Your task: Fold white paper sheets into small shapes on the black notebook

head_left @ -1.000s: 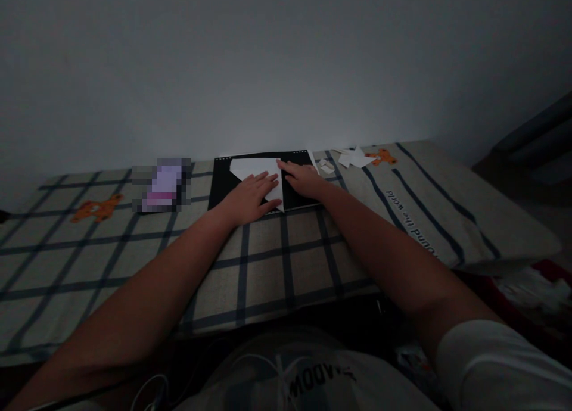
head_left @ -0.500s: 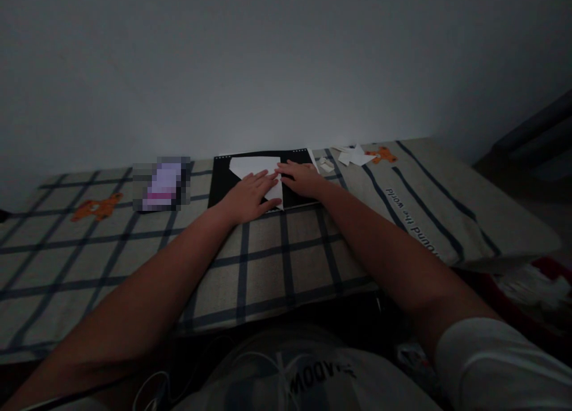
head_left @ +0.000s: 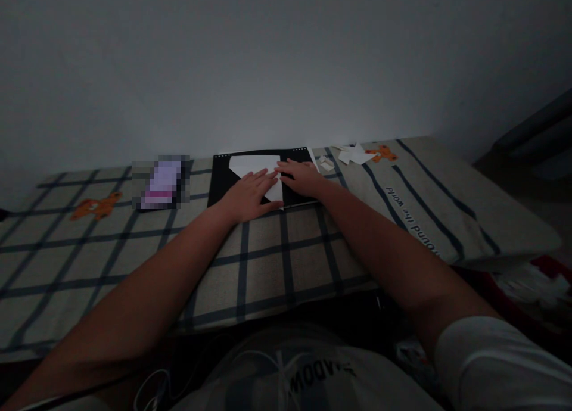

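A folded white sheet of paper (head_left: pixel 250 164) lies on a black board (head_left: pixel 220 181) near the wall, on a checked cloth (head_left: pixel 268 256). My left hand (head_left: pixel 250 195) rests flat on the paper's lower part, fingers stretched out and apart. My right hand (head_left: pixel 302 177) lies beside it at the paper's right edge, fingers extended and pressing down on the fold. Neither hand grips anything.
A blurred purple-white object (head_left: pixel 161 181) sits left of the board. Small white paper scraps (head_left: pixel 353 155) lie to the right near an orange bear print (head_left: pixel 382 154). A wall rises just behind the board. The cloth's right edge drops off toward dark clutter.
My right hand has slid slightly down and left along the paper's edge. My left hand stays flat in nearly the same place.
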{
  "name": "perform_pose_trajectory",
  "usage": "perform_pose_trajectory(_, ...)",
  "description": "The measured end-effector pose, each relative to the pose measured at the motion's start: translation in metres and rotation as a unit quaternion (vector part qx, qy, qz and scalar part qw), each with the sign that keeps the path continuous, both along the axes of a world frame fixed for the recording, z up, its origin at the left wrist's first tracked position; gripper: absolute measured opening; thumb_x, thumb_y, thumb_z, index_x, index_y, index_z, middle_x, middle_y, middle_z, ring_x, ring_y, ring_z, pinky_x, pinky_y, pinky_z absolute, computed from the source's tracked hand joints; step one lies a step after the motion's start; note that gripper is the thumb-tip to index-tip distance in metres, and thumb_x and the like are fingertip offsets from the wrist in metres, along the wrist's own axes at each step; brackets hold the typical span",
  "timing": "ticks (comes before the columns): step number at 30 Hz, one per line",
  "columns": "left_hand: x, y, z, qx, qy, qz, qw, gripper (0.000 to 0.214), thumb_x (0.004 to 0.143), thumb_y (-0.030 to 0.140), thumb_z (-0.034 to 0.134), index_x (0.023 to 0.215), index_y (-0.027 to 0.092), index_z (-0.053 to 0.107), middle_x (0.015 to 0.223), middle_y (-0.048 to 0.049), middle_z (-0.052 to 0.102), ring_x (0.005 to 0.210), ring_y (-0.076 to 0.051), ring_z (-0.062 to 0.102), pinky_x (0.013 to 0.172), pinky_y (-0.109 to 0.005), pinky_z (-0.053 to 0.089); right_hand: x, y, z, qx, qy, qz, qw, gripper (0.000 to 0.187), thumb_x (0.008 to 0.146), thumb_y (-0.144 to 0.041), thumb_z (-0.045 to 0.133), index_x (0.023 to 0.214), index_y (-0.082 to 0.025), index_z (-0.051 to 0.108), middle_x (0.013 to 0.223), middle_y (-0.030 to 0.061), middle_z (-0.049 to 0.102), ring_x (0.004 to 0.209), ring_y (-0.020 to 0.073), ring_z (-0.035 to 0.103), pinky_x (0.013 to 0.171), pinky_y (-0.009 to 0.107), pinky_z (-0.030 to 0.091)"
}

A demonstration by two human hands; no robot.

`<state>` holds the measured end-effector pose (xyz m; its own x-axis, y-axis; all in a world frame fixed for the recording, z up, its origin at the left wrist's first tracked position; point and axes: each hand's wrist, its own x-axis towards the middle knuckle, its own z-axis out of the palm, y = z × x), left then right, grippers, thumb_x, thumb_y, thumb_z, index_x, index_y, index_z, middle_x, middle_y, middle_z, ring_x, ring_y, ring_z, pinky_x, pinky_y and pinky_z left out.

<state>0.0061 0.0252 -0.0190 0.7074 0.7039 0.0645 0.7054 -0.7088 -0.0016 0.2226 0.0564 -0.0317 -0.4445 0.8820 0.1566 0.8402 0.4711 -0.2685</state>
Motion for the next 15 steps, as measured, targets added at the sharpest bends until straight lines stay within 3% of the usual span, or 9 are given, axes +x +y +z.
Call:
perform_pose_trajectory(4, -0.0008, 0.0009, -0.0019, 0.001, -0.003, 0.004, 1.0, 0.082, 0.102, 0.065, 0.047, 0.161, 0.008, 0.044, 0.171, -0.0177, 0.037, 0.161, -0.035, 0.03, 0.132, -0.052, 0.023, -0.0002, -0.0041, 0.002, 0.042, 0.015, -0.008, 0.999, 0.046, 0.101, -0.021, 0.053, 0.147, -0.021, 0.064, 0.164, 0.013, 0.051, 0.154, 0.0319, 0.045, 0.12, 0.062, 0.037)
perform_pose_trajectory(7, -0.0015, 0.0018, -0.0028, 0.003, -0.012, 0.011, 1.0, 0.082, 0.102, 0.065, 0.045, 0.161, 0.008, 0.043, 0.171, -0.0175, 0.037, 0.161, -0.034, 0.03, 0.132, -0.051, 0.024, 0.0012, -0.0049, 0.0038, 0.072, 0.047, 0.003, 0.996, 0.041, 0.098, -0.022, 0.058, 0.138, -0.021, 0.071, 0.157, 0.0119, 0.06, 0.148, 0.0294, 0.053, 0.12, 0.057, 0.039)
perform_pose_trajectory(15, -0.0073, 0.007, -0.0025, -0.007, -0.029, 0.05, 0.998, 0.085, 0.102, 0.068, 0.041, 0.16, 0.006, 0.044, 0.173, -0.0182, 0.035, 0.162, -0.035, 0.029, 0.133, -0.051, 0.021, 0.0024, -0.002, 0.0058, 0.086, 0.106, 0.02, 0.99, 0.035, 0.101, -0.02, 0.054, 0.127, -0.018, 0.077, 0.134, 0.0101, 0.076, 0.13, 0.0258, 0.067, 0.114, 0.047, 0.046)
